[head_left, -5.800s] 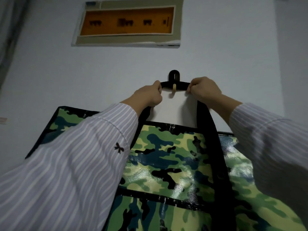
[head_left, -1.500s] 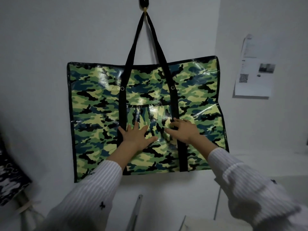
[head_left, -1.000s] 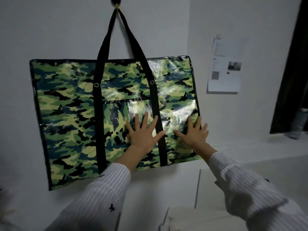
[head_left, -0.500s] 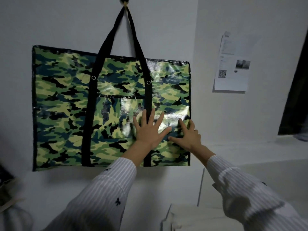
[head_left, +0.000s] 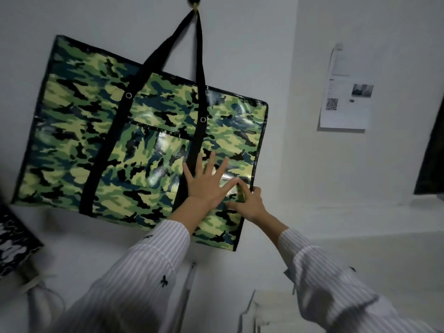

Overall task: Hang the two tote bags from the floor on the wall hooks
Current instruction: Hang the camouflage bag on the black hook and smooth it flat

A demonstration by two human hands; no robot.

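The camouflage bag (head_left: 134,150) hangs on the wall, with its two black handles (head_left: 189,51) looped over a dark hook (head_left: 195,0) at the top edge of the view. The bag lies flat against the white wall (head_left: 240,32) and looks tilted, its left side higher than its right, though the camera itself may be tilted.

The left hand (head_left: 206,186) is fully open, fingers spread wide, with the palm pressed on the lower right part of the bag; it grasps nothing. The right hand (head_left: 249,203) is just beside it, at the right edge of the bag. Its fingers are loosely bent and touch the glossy surface near the black border; whether it pinches the edge or only presses on it cannot be told.

The step seems to be the smoothing and steadying of the hung bag. To do it well, the person should press lightly and stroke downward, not pull sideways, because a side pull could slide the handles off the small hook. The hands should let go slowly, so the bag does not swing.

At the far left, low down, a part of a black-and-white patterned thing (head_left: 14,243) is visible, perhaps the second bag, but this is not sure. On the right wall a paper sheet (head_left: 346,97) with a small code is stuck. Below, near the person, there is a pale ledge (head_left: 360,219) and some pale furniture edges that are not clear.
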